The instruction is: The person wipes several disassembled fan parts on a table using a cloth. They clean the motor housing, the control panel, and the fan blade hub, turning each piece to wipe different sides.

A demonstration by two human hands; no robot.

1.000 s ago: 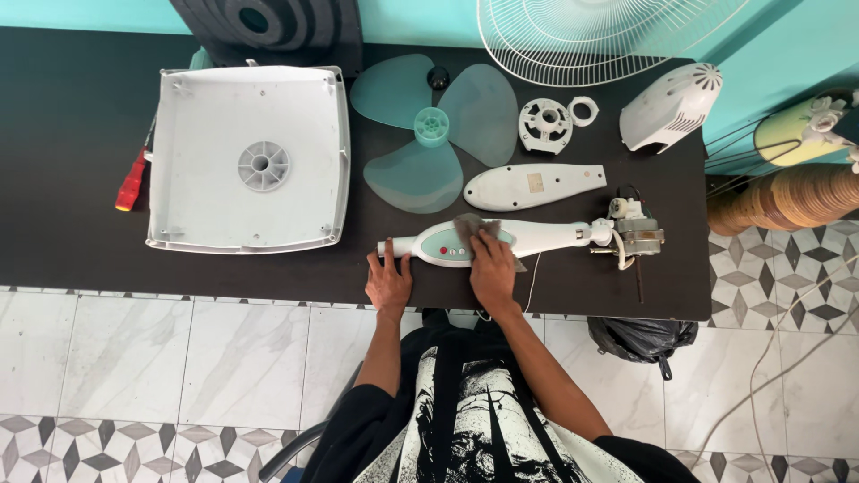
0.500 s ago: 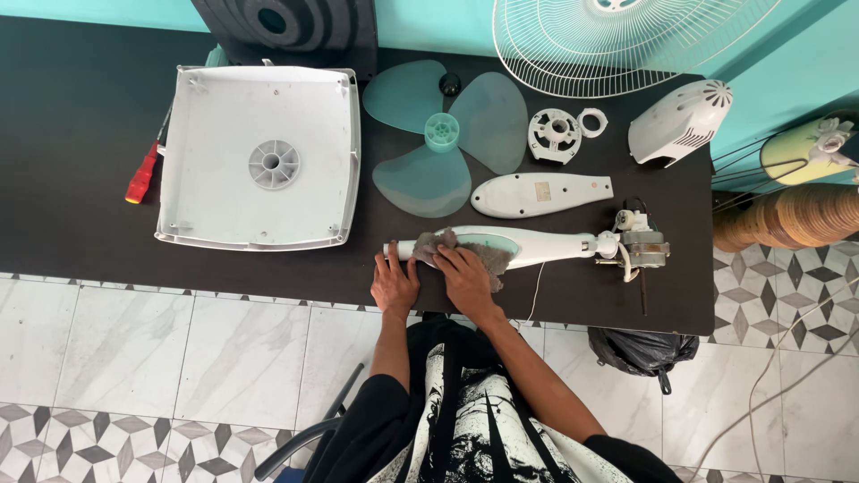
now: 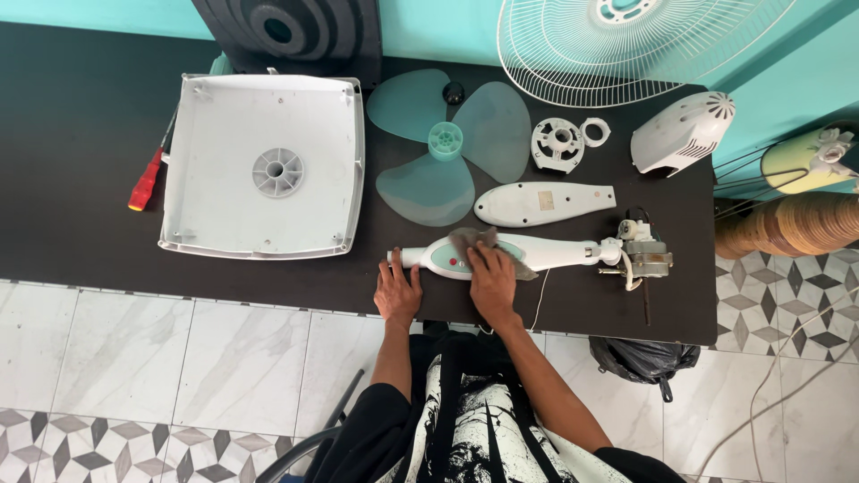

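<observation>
Seen from above, a dark table (image 3: 80,134) with fan parts spread across it. Near the front edge, a long white fan neck (image 3: 501,255) lying flat on its side, with a teal oval panel toward its left end and a bare metal motor (image 3: 644,258) at its right end. Left hand (image 3: 398,293) at the neck's left end, fingers spread and resting flat, fingertips touching the white tip, not closed around anything. Right hand (image 3: 492,279) pressed palm down on top of the neck, fingers fairly straight, over a small grey-brown cloth (image 3: 472,240) that pokes out beyond the fingertips; hard to tell whether the cloth is pinched or only held down.

Just behind the neck, a white flat cover plate (image 3: 541,202) lying parallel to it. Further back, a pale teal three-bladed fan blade (image 3: 447,143), with a small black knob (image 3: 454,91) beside its hub. To the right of the blade, a white round bracket (image 3: 557,145) and a small white ring (image 3: 594,131) touching it, then a white vented motor cover (image 3: 682,131). At the back right, a white wire grille (image 3: 626,45) overhanging the table's edge. On the left, a large square white base (image 3: 264,165) turned underside up, and a red-handled screwdriver (image 3: 146,179) just beside its left edge. Under the table on the right, a black bag (image 3: 644,360) on the tiled floor.
</observation>
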